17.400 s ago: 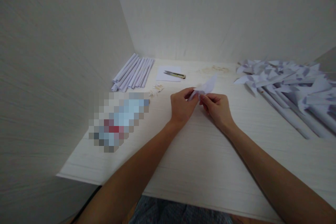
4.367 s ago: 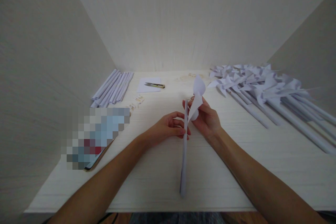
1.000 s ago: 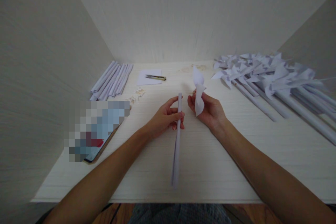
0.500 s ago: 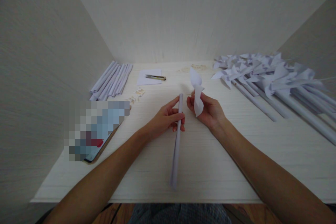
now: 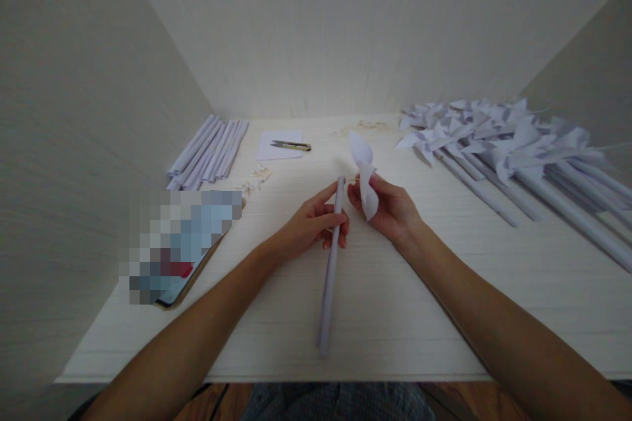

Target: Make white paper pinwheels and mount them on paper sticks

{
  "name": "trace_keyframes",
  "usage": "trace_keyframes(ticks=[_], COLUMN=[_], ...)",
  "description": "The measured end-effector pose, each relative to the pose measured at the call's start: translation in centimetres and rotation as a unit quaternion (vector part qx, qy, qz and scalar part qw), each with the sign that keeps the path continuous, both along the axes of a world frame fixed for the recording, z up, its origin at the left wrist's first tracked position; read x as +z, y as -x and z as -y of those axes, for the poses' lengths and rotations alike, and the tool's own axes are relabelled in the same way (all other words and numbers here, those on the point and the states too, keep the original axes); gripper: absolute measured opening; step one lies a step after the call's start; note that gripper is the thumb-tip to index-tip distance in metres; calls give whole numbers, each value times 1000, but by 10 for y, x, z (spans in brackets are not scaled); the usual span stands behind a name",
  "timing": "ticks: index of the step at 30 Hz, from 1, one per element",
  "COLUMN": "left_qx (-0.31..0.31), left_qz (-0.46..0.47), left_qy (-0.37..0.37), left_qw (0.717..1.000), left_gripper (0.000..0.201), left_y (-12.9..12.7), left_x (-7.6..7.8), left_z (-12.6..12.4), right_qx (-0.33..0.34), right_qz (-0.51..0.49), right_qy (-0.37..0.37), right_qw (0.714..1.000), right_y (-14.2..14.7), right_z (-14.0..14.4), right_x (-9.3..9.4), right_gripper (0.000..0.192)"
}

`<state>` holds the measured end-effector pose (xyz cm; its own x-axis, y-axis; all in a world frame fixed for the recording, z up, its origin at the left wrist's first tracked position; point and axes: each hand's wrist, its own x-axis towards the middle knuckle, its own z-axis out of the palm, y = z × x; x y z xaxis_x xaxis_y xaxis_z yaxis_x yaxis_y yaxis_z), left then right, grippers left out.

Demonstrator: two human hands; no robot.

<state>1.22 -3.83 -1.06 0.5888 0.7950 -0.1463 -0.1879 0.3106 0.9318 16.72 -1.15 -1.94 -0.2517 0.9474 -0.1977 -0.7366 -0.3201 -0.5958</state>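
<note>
A slim rolled paper tube [image 5: 328,270] is gripped near its top by the closed left hand [image 5: 311,227]. A folded, curled-petal paper pinwheel head [image 5: 364,174] is pinched by the right hand [image 5: 392,210], just beside the tube's tip, over a pale wood-grain table [image 5: 395,316].

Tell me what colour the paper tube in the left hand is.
The paper tube is plain white, slightly bluish in this light; the head view shows it.

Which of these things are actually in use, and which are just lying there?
In use: paper tube in left hand; folded paper vane in right hand.

Lying about: tubes, snips, finished pinwheels, phone.
</note>
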Motion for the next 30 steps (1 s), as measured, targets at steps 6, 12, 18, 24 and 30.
trace_keyframes(ticks=[6,12,18,24,30], left_qx=[3,12,7,-7,-1], left_qz=[-3,-12,-7,-10,-17], left_qy=[6,9,8,2,5], left_qw=[1000,1000,1000,1000,1000], left_gripper=[75,75,74,71,71], left_y=[0,-1,-1,-1,-1], left_x=[1,4,4,3,5], left_z=[0,2,2,2,3], right_qx=[-13,-18,-26,-29,-32], right_qz=[12,50,66,81,103], right_qy=[-3,-24,-28,-36,-45], right_qw=[1000,998,997,996,993], right_y=[2,3,4,5,5], right_z=[0,0,0,0,-1], right_x=[3,3,3,3,1], right_gripper=[11,12,13,11,11])
